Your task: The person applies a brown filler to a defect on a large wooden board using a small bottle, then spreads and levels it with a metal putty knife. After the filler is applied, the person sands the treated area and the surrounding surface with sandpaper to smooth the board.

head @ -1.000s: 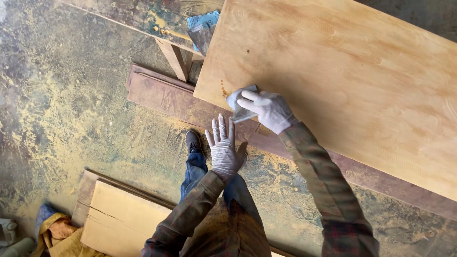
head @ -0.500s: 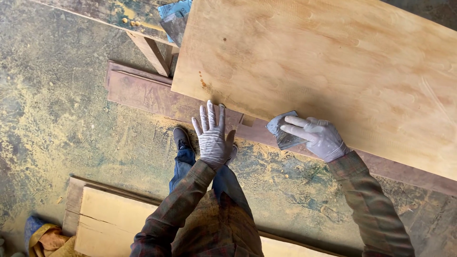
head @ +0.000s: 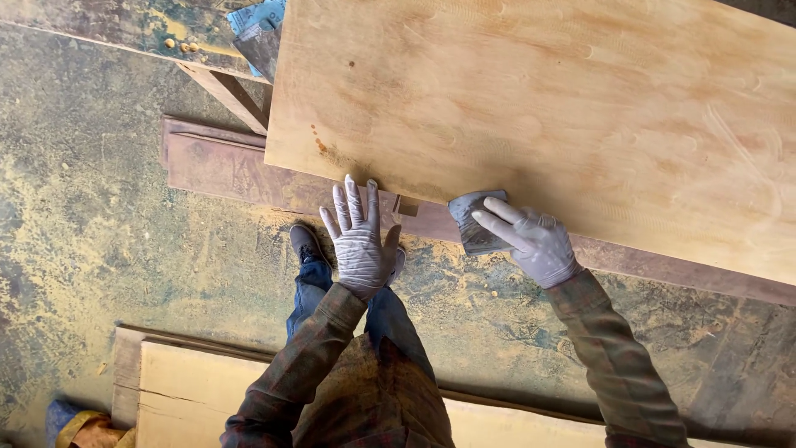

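A large light plywood board [head: 539, 108] lies raised in front of me. My right hand [head: 535, 245], in a grey glove, holds a folded piece of grey sandpaper [head: 473, 217] against the board's near edge. My left hand [head: 358, 236], also gloved, is flat with fingers spread, its fingertips touching the near edge to the left of the sandpaper. Both arms wear dark plaid sleeves.
A dark reddish plank [head: 224, 162] lies on the sawdust-covered floor [head: 99, 241] under the board. A wooden stand leg [head: 232, 95] is at upper left with blue sheets [head: 261, 17] above it. A pale board [head: 199, 390] lies on the floor behind my feet.
My right hand has slid the sandpaper rightward along the board's near edge. My left hand has moved up from hanging over the floor onto the edge.
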